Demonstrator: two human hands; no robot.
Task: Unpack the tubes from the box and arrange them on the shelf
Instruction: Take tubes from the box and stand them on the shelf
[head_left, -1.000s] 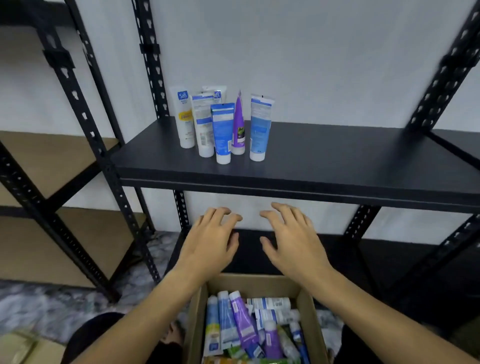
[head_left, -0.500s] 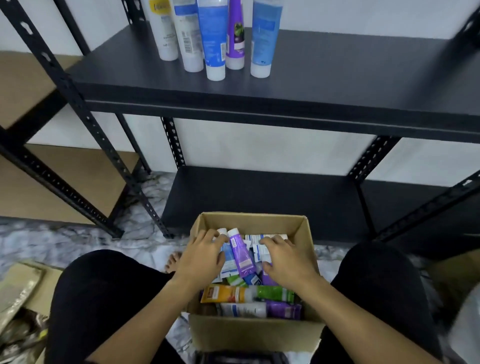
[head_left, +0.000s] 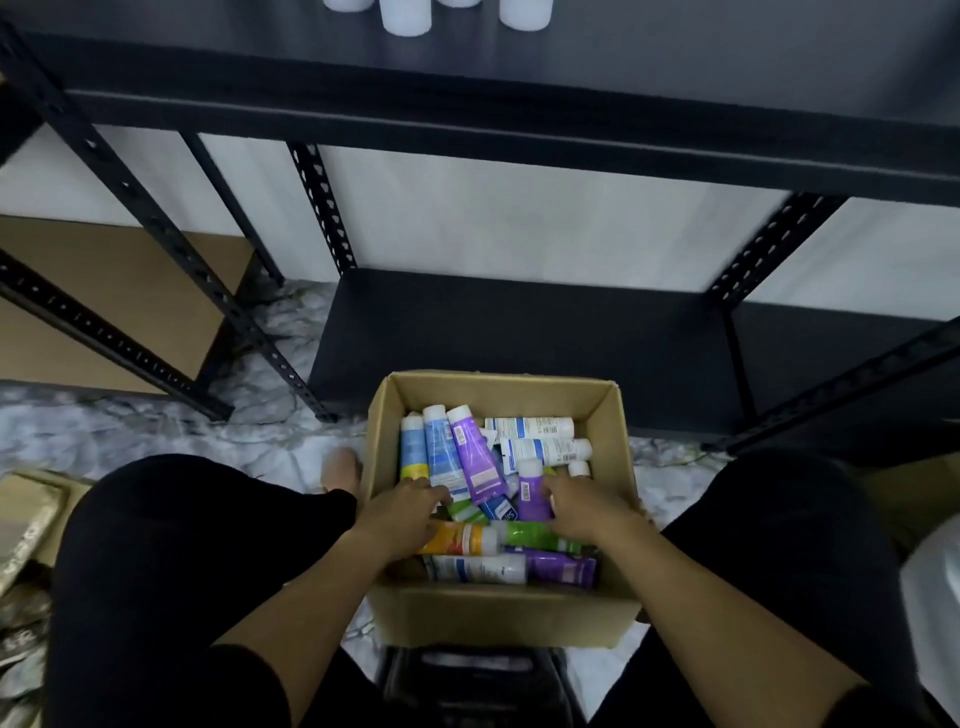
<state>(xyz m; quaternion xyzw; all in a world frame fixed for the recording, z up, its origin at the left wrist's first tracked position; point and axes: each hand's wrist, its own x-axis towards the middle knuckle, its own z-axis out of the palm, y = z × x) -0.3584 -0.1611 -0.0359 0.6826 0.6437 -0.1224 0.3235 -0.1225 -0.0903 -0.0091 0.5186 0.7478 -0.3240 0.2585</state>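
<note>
A: Where are the tubes?

B: Most lie loose in the open cardboard box (head_left: 506, 613), which sits on the marble-patterned floor (head_left: 156, 431) between the person's knees, in front of the black shelf (head_left: 519, 119). A long purple tube (head_left: 475, 460) and a blue tube (head_left: 439, 452) lie side by side at the far left of the box, two white tubes (head_left: 540, 439) lie crosswise at the back, and an orange tube (head_left: 457, 539), a green tube (head_left: 540, 535) and another purple one (head_left: 561, 567) lie near the front wall.

A: And on the shelf?

B: Only the white caps of a few standing tubes (head_left: 405, 15) show at the very top edge.

A: What are the hands doing?

B: Both are down in the box. The left hand (head_left: 402, 512) rests on the pile, fingers reaching toward the blue tube, above the orange one. The right hand (head_left: 582, 501) touches a small purple tube (head_left: 530, 488) with a white cap.

A: Are they gripping anything?

B: I cannot tell. The fingertips are buried among the tubes and blurred.
</note>
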